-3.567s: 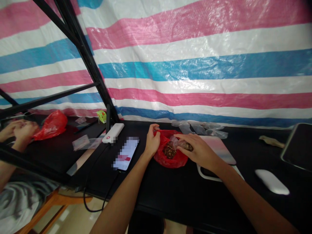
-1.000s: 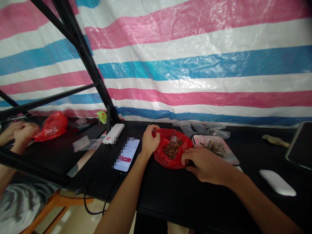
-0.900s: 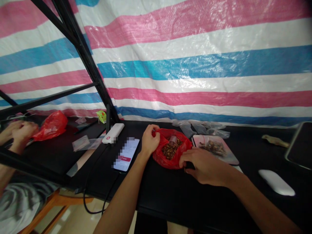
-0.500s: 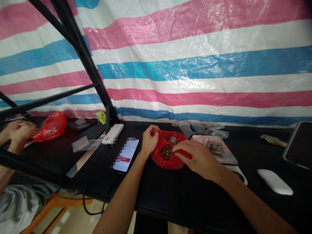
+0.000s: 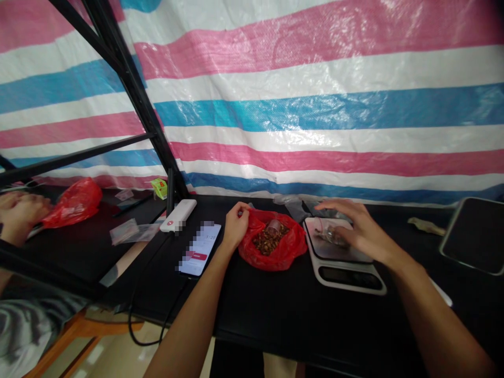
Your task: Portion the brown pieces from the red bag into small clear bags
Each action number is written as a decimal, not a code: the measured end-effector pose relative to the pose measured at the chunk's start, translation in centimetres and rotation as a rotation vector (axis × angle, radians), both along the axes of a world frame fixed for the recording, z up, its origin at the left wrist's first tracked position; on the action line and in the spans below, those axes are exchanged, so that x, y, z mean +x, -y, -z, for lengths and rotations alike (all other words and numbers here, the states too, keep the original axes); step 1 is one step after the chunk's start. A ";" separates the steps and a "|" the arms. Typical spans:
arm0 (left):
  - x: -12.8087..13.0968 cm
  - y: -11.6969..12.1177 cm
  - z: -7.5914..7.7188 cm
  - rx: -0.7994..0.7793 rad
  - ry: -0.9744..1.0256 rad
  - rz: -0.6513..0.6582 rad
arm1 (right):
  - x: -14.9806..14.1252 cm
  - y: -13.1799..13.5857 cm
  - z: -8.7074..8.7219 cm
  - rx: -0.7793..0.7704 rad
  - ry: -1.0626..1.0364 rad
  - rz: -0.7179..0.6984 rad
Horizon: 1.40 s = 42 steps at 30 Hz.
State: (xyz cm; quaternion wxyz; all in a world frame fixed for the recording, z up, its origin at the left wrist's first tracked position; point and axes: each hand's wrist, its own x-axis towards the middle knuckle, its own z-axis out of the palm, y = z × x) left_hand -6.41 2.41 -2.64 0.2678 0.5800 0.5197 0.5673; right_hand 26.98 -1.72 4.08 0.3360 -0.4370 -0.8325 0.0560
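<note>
My left hand point(image 5: 237, 227) is closed on the left rim of a red plastic bag point(image 5: 289, 257). The bag's mouth is spread, showing small brown dried pieces point(image 5: 268, 245) with a little clear plastic cup point(image 5: 273, 227) lying among them. To the right sits a white digital scale point(image 5: 349, 286) with a dark display. A small clear zip bag point(image 5: 334, 234) of brownish pieces rests on its plate. Over that zip bag hovers my right hand point(image 5: 356, 227), fingers spread apart and thumb near the bag; whether it touches cannot be made out.
Left of the red bag lie a phone point(image 5: 201, 249) and a white power bank point(image 5: 179, 216) with a black cable. Empty clear bags point(image 5: 293, 206) lie behind. A dark-screened device point(image 5: 474, 236) stands right. Beyond the black frame point(image 5: 147, 113), another person's hands point(image 5: 23, 210) are near a second red bag point(image 5: 74, 202).
My right hand has left the brown pieces in the red bag and moved right, over the scale. My left hand still grips the rim. The view has shifted slightly.
</note>
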 end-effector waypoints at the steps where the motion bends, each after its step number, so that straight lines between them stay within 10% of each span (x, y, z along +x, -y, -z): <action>1: 0.0 0.2 -0.1 0.000 -0.037 0.003 | 0.8 -0.2 0.3 -0.088 0.019 -0.023; 13: 0.3 0.8 -0.1 -0.007 -0.277 0.025 | 2.5 -1.4 3.6 -0.303 0.128 0.178; 21: 1.3 0.5 0.6 -0.080 -0.113 0.135 | -2.4 -0.4 2.2 -0.150 -0.137 -0.028; 27: 1.4 0.4 0.4 -0.104 -0.079 0.173 | -6.7 1.2 2.7 -0.070 0.058 -0.104; 42: 1.3 0.4 0.5 -0.080 -0.097 0.228 | -7.6 1.4 3.3 -0.056 0.103 -0.088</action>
